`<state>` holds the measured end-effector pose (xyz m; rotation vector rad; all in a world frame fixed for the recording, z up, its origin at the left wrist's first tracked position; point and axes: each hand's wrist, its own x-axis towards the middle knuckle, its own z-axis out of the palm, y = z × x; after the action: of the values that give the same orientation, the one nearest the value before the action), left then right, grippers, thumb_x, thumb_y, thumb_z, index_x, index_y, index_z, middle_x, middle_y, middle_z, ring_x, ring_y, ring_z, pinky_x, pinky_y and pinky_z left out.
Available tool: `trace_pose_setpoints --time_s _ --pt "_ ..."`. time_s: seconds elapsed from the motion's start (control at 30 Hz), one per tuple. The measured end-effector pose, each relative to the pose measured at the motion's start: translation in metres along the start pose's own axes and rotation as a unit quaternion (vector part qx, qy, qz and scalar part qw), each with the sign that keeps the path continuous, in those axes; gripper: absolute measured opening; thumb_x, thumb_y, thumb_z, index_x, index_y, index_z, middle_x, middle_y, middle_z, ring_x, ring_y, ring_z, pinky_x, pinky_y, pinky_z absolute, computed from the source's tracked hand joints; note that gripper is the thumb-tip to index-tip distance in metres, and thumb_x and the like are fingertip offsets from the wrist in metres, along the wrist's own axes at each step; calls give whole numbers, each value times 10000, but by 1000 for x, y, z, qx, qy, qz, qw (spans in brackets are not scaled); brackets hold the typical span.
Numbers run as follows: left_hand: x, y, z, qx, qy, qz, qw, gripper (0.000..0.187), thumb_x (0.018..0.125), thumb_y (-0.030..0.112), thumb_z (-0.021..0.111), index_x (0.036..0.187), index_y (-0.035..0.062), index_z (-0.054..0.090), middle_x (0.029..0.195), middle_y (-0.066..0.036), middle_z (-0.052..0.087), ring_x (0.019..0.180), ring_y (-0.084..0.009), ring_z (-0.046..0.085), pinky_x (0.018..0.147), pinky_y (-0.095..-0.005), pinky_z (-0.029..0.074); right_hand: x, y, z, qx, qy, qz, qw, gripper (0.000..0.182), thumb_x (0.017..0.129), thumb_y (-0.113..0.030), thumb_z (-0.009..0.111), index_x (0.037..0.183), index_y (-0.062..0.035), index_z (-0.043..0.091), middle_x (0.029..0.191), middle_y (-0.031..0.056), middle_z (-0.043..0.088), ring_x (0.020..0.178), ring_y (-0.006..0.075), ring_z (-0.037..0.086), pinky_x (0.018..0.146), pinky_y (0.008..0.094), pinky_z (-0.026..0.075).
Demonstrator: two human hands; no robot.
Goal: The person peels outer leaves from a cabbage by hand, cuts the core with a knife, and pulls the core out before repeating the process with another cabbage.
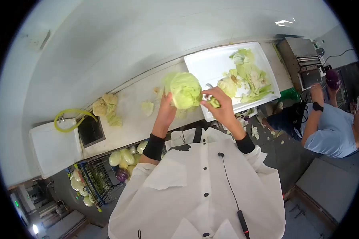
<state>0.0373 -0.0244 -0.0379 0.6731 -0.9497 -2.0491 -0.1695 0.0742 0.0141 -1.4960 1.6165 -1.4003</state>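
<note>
- My left hand (166, 109) is clasped round the side of a whole cabbage head (184, 90), holding it up just above the surface (136, 119)
- My right hand (219, 104) is clenched on a small green piece (214, 103), pinched between its fingers right beside the head; something pale shows at the fingertips that might be a blade, but I cannot tell
- I judge the step in hand to be trimming: outer leaves or the stem end coming off the head while the left hand steadies it
- The next move, as I read it, calls for a firm left grip, a slight turn of the head to bring up an untrimmed side, and somewhere to drop the scrap
- Just beyond the right hand lies a white cutting board (203, 63) carrying loose cabbage leaves (249, 75)
- Further left on the surface sit a leaf scrap (147, 107) and a small heap of trimmings (107, 108), next to a square sink (91, 130) with a yellow-green hose (70, 118)
- Below the surface edge a crate holds more cabbages (123, 157)
- At the far right another person in a blue shirt (331, 133) crouches near a metal machine (301, 59), well apart from my hands
</note>
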Motion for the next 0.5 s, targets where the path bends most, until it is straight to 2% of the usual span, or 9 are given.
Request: trace_pose_setpoints --time_s 0.07,0.17,0.2,0.27,0.37,0.5 --pt "5 -2 0 -49 -12 4 999 589 970 315 535 1436 58 282 1372 -89 457 1263 -225 457 1034 -390 404 4 -10 4 -91 17 -86 992 412 772 -222 780 1132 -89 628 1084 81 586 756 238 603 677 328 510" --pt "9 2 6 -47 -5 30 998 644 959 298 557 1462 83 216 1397 -99 424 1272 -231 445 1030 -393 406 14 -24 9 -170 59 -128 975 519 755 -302 779 1198 -120 579 1177 64 532 784 259 630 643 358 531" --pt "5 3 9 -50 -2 30 998 644 959 298 557 1462 83 216 1397 -99 424 1272 -231 445 1030 -393 406 11 -23 9 -171 55 -127 976 519 755 -302 779 1198 -120 579 1177 64 532 784 259 630 643 358 531" --pt "5 10 15 -25 11 33 999 673 940 303 590 1456 64 230 1385 -104 435 1271 -224 446 1033 -384 401 9 -15 10 -219 -24 -113 969 517 750 -336 772 1171 -117 567 1160 44 544 808 261 645 633 357 539" --pt "2 16 18 36 13 33 999 700 925 309 612 1455 50 234 1375 -109 442 1270 -217 444 1027 -371 403 9 2 9 -194 -13 -154 969 465 757 -315 769 1134 -127 572 1162 41 546 809 269 643 622 364 535" --pt "1 10 14 23 24 21 999 699 914 308 627 1442 40 256 1366 -110 448 1267 -209 444 1030 -358 396 7 11 6 -156 -34 -163 974 444 771 -284 762 1147 -140 573 1159 50 545 803 276 636 625 369 535"
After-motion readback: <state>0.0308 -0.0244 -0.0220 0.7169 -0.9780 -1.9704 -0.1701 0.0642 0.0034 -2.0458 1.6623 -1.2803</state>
